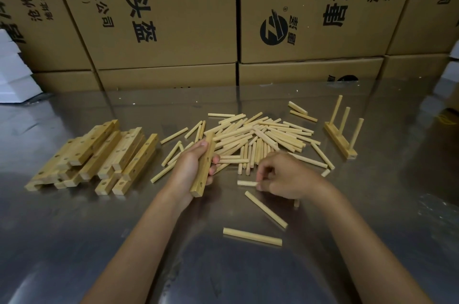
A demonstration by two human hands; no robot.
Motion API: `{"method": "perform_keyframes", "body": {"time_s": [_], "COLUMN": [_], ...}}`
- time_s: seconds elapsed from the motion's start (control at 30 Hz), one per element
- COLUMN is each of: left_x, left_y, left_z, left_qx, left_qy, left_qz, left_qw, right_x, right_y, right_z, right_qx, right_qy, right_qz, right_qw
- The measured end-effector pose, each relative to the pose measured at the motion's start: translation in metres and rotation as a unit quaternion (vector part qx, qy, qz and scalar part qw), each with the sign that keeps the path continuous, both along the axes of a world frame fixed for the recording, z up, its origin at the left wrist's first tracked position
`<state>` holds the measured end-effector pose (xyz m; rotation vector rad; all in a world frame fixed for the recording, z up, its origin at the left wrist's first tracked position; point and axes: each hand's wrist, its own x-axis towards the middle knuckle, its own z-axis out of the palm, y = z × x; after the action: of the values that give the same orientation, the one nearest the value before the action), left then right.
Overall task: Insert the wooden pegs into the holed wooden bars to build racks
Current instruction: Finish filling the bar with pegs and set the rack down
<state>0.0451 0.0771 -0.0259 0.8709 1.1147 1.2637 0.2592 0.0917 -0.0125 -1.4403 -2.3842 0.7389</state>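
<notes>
- L hand (192, 163) grips one holed wooden bar (203, 167), fingers + thumb curled round its mid; bar tilted, far end over the near edge of the peg pile, near end twd the person; 2 holes show on its near face
- R hand (283, 175) fingers curled, pinching the end of a short-looking peg (246, 183) that lies on the table just L of the fingertips; rest of that peg's length hidden under the hand, can't tell how long
- Loose pile of wooden pegs (260, 137) centre of the table, just beyond both hands; strays spread L and R of it
- 2 single pegs nearer the person: one angled peg (265, 208) just below the R hand; one flat peg (252, 236) closer still, well apart from the pile
- Stack of holed bars (99, 157) on the L, several layers, roughly parallel, near the L hand but not touching
- Finished rack (344, 130) at R beyond the pile: base bar w/ 3 pegs standing upright
- Steel table (99, 241), shiny; cardboard boxes (161, 18) w/ printed text stacked behind; white foam blocks (12, 72) far L
</notes>
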Motion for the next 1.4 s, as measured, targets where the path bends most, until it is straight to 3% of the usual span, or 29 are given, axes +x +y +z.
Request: {"method": "perform_keyframes", "body": {"time_s": [0.1, 0.17, 0.37, 0.53, 0.7, 0.97, 1.4], "left_x": [0.003, 0.006, 0.010, 0.011, 0.017, 0.021, 0.017], "left_y": [0.000, -0.001, -0.003, -0.006, -0.007, -0.007, -0.004], "left_z": [0.000, 0.000, 0.004, 0.003, 0.001, 0.000, -0.005], "left_qx": [-0.001, -0.010, 0.000, 0.011, 0.020, 0.031, 0.041], "left_qy": [0.002, 0.003, -0.040, -0.015, 0.038, 0.002, -0.012], "left_qz": [0.008, 0.021, 0.016, 0.031, 0.047, 0.056, 0.035], "left_qw": [1.000, 1.000, 0.999, 0.999, 0.998, 0.998, 0.999], "right_x": [-0.017, -0.028, -0.043, -0.046, -0.044, -0.047, -0.049], "right_y": [-0.004, -0.008, -0.016, -0.018, -0.018, -0.018, -0.021], "right_z": [-0.006, -0.008, -0.014, -0.012, -0.007, -0.013, -0.012], "right_qx": [0.063, 0.104, 0.195, 0.224, 0.217, 0.183, 0.180], "right_qy": [0.148, 0.188, 0.196, 0.191, 0.199, 0.249, 0.238], "right_qz": [-0.038, -0.034, 0.003, 0.017, 0.015, -0.032, -0.025], "right_qw": [0.986, 0.976, 0.961, 0.955, 0.955, 0.951, 0.954]}}
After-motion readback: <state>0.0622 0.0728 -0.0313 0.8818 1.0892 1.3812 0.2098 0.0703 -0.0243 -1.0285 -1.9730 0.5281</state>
